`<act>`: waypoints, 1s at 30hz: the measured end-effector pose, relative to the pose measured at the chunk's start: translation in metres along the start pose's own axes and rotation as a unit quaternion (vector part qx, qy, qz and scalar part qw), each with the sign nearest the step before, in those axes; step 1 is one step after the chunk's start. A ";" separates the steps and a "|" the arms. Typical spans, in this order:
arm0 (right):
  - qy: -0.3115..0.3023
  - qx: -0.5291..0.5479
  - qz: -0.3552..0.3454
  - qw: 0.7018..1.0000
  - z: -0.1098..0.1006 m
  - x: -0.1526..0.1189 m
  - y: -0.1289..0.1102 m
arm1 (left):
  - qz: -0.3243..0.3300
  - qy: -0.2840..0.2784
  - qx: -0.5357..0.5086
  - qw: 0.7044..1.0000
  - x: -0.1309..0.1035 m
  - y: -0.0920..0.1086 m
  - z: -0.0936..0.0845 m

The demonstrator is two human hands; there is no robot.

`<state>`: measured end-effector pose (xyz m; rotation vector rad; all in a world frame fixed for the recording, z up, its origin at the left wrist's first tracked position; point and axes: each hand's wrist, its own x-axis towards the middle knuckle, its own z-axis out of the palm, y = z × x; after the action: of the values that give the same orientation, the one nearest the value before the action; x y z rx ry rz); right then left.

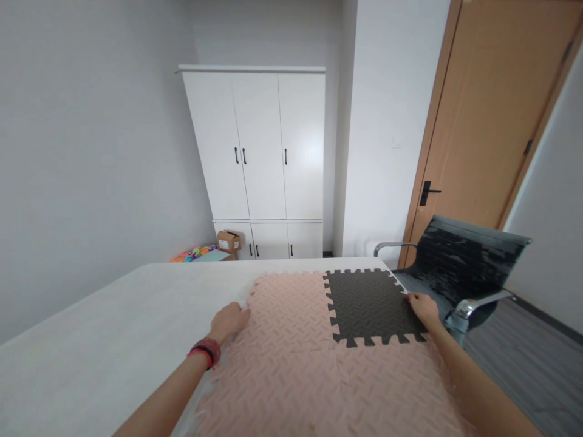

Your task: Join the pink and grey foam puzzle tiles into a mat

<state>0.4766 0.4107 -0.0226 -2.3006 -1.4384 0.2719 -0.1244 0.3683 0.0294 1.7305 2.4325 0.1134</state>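
Interlocking pink foam mat tiles (286, 315) lie joined on a white table, their surface patterned with raised ridges. A dark grey foam mat tile (373, 306) fits into them at the far right corner, its toothed edges meshed with the pink ones. My left hand (230, 321), with a red band and a dark bracelet at the wrist, has its fingers closed at the left edge of the pink tiles. At the dark tile's right edge, my right hand (422, 308) pinches the rim; its fingertips are partly hidden.
The white tabletop (113, 328) stretches left of the mat. A black chair (464, 261) with metal armrests stands close on the right. Beyond the table are a white wardrobe (264, 145), a cardboard box (228, 241), colourful items (194, 253) and a wooden door (494, 109).
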 end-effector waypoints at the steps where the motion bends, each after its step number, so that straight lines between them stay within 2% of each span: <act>1: 0.001 0.007 0.001 1.000 0.000 0.000 0.000 | 0.002 0.001 0.003 1.000 0.001 0.000 -0.001; 12: 0.012 0.024 0.010 1.000 -0.002 -0.002 -0.010 | 0.011 0.035 0.031 0.999 0.003 -0.001 0.010; 18: 0.010 0.015 0.004 1.000 -0.008 -0.019 -0.019 | 0.034 0.065 0.046 0.996 -0.008 0.002 0.015; 22: -0.009 0.020 -0.040 0.999 -0.022 -0.049 -0.037 | 0.038 0.093 0.049 0.994 -0.025 0.009 0.015; 26: -0.040 0.052 -0.123 0.990 -0.058 -0.095 -0.047 | 0.067 0.120 0.034 0.990 -0.057 0.011 -0.001; 28: -0.058 0.067 -0.156 0.984 -0.084 -0.128 -0.037 | 0.109 0.123 0.020 0.986 -0.082 0.011 -0.015; 30: -0.103 0.089 -0.192 0.972 -0.111 -0.169 -0.014 | 0.156 0.100 -0.007 0.983 -0.117 0.009 -0.030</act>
<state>0.4312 0.2385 0.0743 -1.8475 -1.8417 0.5093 -0.0833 0.2621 0.0701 2.1784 2.2571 0.3559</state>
